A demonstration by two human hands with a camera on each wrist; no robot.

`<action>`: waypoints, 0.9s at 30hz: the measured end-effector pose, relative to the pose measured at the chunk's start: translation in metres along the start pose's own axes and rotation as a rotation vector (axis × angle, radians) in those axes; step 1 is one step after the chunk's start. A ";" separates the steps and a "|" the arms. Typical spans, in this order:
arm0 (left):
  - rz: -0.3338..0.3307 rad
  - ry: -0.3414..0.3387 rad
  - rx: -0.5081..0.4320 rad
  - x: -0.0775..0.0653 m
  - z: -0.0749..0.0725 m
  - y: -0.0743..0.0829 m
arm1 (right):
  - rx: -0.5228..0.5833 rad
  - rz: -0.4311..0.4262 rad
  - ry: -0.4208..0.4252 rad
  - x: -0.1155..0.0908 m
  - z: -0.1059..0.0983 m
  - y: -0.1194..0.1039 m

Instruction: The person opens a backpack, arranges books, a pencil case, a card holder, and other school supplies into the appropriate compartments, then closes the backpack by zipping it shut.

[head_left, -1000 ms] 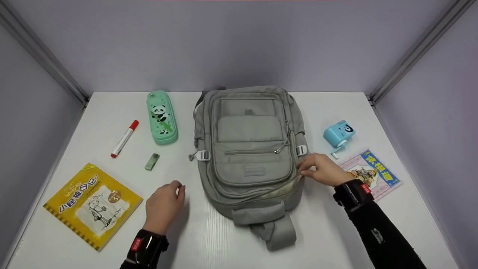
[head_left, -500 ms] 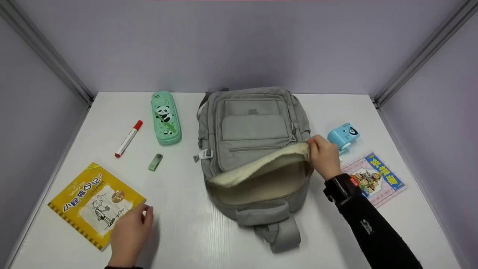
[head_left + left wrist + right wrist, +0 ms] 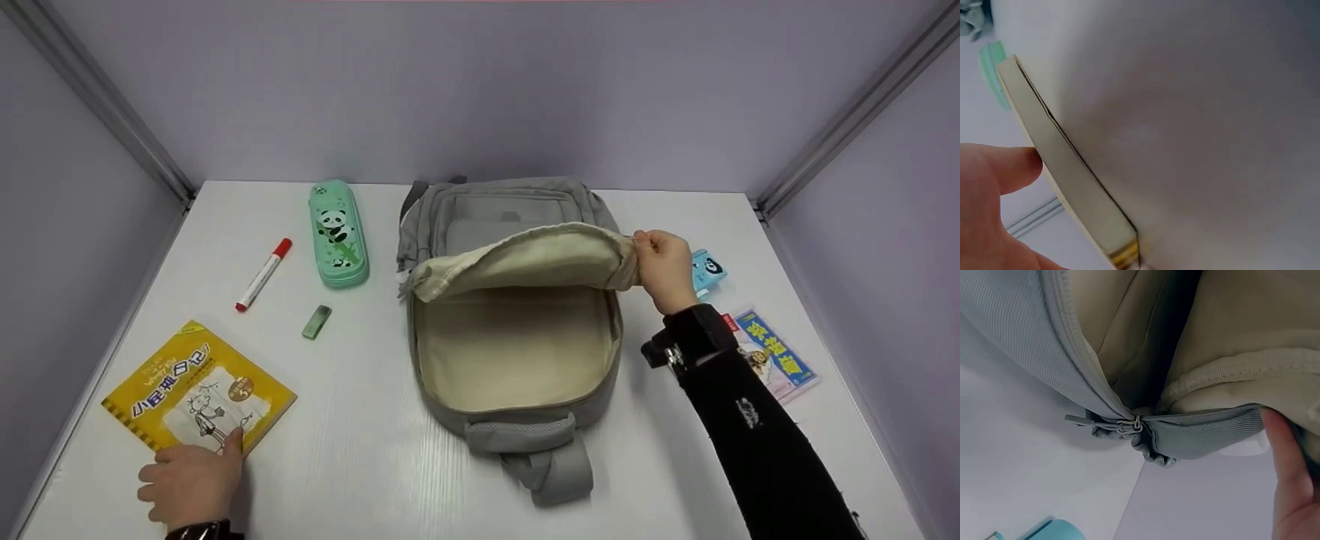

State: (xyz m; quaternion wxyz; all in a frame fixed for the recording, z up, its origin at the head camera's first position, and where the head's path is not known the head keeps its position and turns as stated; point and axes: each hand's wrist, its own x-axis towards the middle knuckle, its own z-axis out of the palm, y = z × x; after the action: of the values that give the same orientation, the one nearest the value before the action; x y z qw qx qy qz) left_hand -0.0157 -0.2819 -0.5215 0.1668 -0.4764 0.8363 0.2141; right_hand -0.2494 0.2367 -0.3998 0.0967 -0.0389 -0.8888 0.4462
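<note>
A grey backpack (image 3: 514, 424) lies on the table with its main compartment unzipped and the cream lining (image 3: 517, 349) showing. My right hand (image 3: 666, 270) pinches the edge of its front flap (image 3: 555, 259) and holds it raised; the right wrist view shows the thumb on the fabric, near a zipper pull (image 3: 1129, 426). At the near left my left hand (image 3: 196, 484) grips the near corner of a yellow paperback book (image 3: 251, 386). Its thumb (image 3: 1019, 169) lies on the cover's edge, the fingers curl at the corner, and their tips are mostly hidden.
On the left are a green panda pencil case (image 3: 340, 247), a red-capped marker (image 3: 264, 275) and a green eraser (image 3: 316, 322). To the right, a blue pencil sharpener (image 3: 709, 270) and a pink-and-blue booklet (image 3: 780, 360) are partly behind my right arm. Grey walls (image 3: 480, 90) enclose the table.
My right hand has pulled the backpack's flap up and away, exposing the inside. My left hand has moved left and down from beside the backpack to the book.
</note>
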 end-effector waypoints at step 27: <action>0.013 -0.400 -0.893 0.015 -0.043 -0.041 | 0.075 0.010 0.014 -0.008 0.004 0.001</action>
State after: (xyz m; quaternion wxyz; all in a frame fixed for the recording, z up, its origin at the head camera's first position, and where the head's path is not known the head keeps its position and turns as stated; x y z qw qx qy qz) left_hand 0.0090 -0.3341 -0.5000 0.1023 -0.4455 0.6174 0.6402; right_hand -0.2422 0.2332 -0.4037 0.1022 -0.0430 -0.8705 0.4796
